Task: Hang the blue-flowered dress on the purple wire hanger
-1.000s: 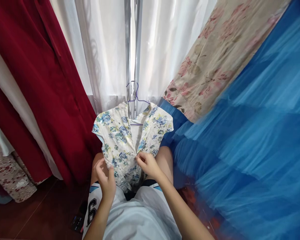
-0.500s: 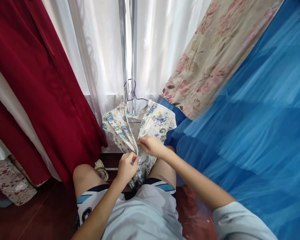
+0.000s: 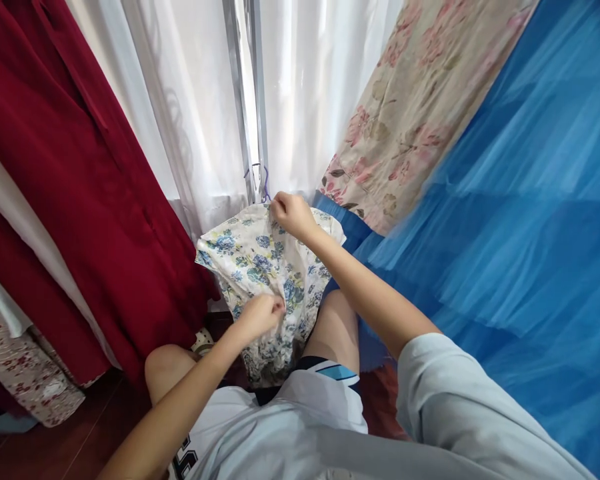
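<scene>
Dress (image 3: 253, 257), one, of thin floral-print cloth, hangs on a purple wire hanger (image 3: 265, 190) before the white curtain (image 3: 310, 87). Our right hand (image 3: 290, 215) pinches its collar; our left hand (image 3: 260, 315) pinches the front, above our knees.

The right hand (image 3: 290, 215) has climbed from the floral dress's (image 3: 260, 257) front opening to its collar; the left hand (image 3: 260, 315) now pinches the closed front.
</scene>
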`<state>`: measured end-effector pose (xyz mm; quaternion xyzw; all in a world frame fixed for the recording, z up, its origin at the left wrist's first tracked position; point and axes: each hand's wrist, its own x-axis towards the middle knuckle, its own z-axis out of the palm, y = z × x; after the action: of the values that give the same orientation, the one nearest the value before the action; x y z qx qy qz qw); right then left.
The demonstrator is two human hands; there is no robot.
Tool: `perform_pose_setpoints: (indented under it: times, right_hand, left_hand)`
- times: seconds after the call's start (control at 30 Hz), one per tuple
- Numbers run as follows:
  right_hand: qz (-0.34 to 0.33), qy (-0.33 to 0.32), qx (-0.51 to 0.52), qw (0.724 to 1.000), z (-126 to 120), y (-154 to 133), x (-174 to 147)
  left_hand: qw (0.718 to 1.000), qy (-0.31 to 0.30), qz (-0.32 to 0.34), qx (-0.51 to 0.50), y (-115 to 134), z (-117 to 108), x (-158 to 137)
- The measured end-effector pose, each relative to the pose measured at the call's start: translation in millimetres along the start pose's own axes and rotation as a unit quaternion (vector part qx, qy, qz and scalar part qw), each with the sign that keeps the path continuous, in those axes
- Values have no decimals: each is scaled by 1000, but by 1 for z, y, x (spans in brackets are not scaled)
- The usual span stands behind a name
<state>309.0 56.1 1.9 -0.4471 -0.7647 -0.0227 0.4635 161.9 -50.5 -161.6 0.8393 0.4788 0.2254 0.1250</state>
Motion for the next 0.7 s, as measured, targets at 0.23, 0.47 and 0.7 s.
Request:
perform_pose_setpoints:
  times: [0.23, 0.47, 0.7]
  right_hand:
    - [208, -44, 404, 889, 6, -3, -19]
    - [241, -19, 521, 818, 28, -11, -38]
    - [309, -42, 505, 805, 68, 10, -85]
  left_hand:
    - [938, 321, 116, -51, -7, -112, 85]
    - [933, 332, 136, -7, 6, -135, 115]
    - [863, 486, 6, -137, -82, -168, 105]
